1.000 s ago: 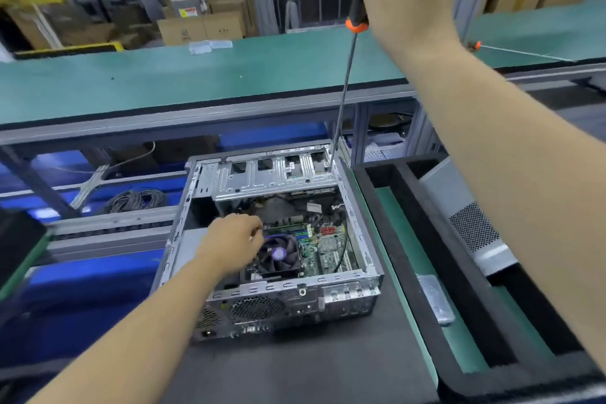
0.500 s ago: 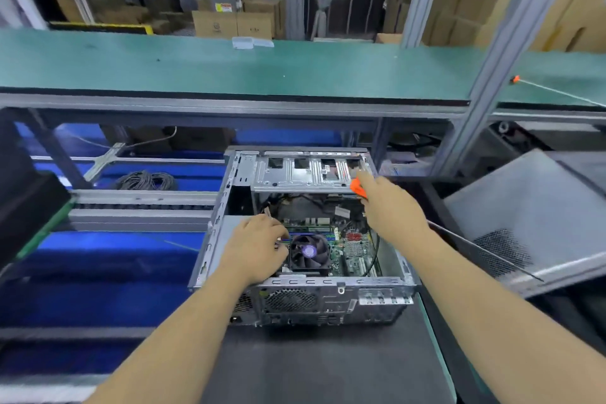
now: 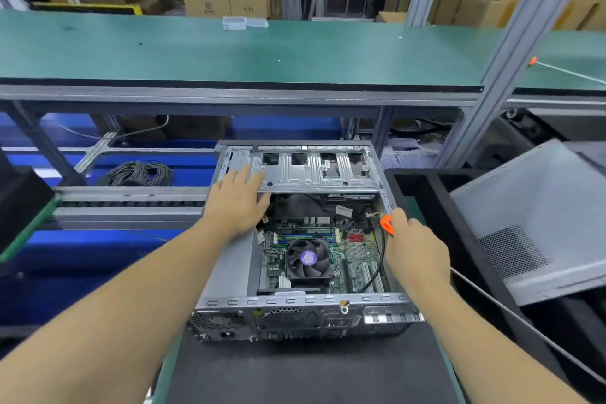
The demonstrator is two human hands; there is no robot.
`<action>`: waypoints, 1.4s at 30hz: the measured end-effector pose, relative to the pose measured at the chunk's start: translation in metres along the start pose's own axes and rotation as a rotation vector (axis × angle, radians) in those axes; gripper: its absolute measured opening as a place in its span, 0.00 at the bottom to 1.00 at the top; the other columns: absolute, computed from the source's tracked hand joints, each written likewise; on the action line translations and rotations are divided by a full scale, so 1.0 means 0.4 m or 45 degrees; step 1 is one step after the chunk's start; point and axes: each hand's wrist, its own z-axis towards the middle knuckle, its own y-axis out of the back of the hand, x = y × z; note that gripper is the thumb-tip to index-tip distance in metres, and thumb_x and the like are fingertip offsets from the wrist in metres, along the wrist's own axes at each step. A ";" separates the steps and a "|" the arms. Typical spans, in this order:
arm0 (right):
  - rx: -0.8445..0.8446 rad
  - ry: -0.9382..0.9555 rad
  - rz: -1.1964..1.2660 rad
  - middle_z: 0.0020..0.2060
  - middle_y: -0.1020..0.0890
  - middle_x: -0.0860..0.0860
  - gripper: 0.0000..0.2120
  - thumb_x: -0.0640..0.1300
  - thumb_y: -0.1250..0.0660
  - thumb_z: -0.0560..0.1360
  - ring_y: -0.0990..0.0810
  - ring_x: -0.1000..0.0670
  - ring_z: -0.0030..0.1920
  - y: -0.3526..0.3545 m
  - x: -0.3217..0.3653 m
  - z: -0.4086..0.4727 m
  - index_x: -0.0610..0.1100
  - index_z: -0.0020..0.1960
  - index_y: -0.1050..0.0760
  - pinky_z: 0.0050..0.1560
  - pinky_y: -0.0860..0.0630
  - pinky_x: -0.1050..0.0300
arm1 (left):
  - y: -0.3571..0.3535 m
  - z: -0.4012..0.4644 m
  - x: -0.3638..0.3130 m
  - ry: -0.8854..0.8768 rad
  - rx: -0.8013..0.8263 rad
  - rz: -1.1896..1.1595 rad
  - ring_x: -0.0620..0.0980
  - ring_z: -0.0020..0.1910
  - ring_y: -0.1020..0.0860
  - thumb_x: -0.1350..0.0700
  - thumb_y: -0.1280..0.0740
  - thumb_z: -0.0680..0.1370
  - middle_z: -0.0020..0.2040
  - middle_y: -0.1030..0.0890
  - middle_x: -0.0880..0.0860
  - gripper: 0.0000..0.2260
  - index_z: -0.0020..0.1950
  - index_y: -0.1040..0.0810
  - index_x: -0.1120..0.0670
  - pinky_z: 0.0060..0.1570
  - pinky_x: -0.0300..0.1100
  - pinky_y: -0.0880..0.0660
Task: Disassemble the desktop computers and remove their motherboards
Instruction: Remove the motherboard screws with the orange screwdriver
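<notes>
The open computer case point(image 3: 305, 239) is sitting on a black mat point(image 3: 295, 371), with the motherboard point(image 3: 357, 252) and its fan point(image 3: 308, 257) lying inside. The left hand point(image 3: 237, 203) is resting flat, fingers straight, on the metal drive tray point(image 3: 314, 170). The right hand point(image 3: 414, 249) is gripping a screwdriver point(image 3: 387, 225) by the case's right wall.

Single head view: from above my arms, facing forward and down, close over the bench's point(image 3: 295, 371) near edge.
</notes>
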 end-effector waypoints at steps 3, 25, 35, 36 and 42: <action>0.011 0.003 0.042 0.38 0.25 0.50 0.09 0.41 0.38 0.78 0.30 0.47 0.34 -0.001 0.001 0.006 0.47 0.56 0.35 0.28 0.37 0.55 | 0.001 0.070 -0.005 -0.006 0.055 -0.048 0.58 0.77 0.42 0.42 0.48 0.83 0.80 0.42 0.55 0.26 0.80 0.44 0.46 0.74 0.58 0.41; -0.001 0.555 0.108 0.44 0.23 0.49 0.08 0.45 0.36 0.77 0.23 0.42 0.48 -0.023 -0.035 0.256 0.46 0.54 0.33 0.34 0.31 0.52 | -0.066 -0.108 -0.060 0.540 0.014 0.062 0.62 0.80 0.53 0.34 0.59 0.81 0.81 0.49 0.61 0.35 0.82 0.48 0.53 0.76 0.59 0.52; -0.395 0.056 0.081 0.42 0.21 0.45 0.14 0.38 0.27 0.70 0.23 0.38 0.45 0.017 0.032 0.108 0.45 0.53 0.25 0.54 0.29 0.41 | 0.011 0.015 0.083 0.096 0.009 0.151 0.60 0.80 0.47 0.33 0.56 0.81 0.82 0.47 0.56 0.32 0.82 0.48 0.45 0.76 0.58 0.46; -0.462 -0.019 0.116 0.42 0.21 0.45 0.16 0.35 0.26 0.68 0.23 0.38 0.46 0.019 0.046 0.069 0.46 0.52 0.24 0.59 0.31 0.37 | 0.013 0.039 0.102 0.108 0.068 0.131 0.60 0.80 0.47 0.32 0.56 0.80 0.82 0.48 0.56 0.32 0.82 0.50 0.45 0.76 0.58 0.46; -0.415 -0.238 0.419 0.48 0.21 0.51 0.15 0.36 0.28 0.71 0.24 0.43 0.53 -0.002 0.156 -0.065 0.50 0.53 0.23 0.66 0.38 0.32 | -0.026 0.060 0.139 0.139 0.117 0.151 0.61 0.80 0.52 0.28 0.58 0.78 0.82 0.53 0.56 0.36 0.82 0.59 0.44 0.77 0.59 0.51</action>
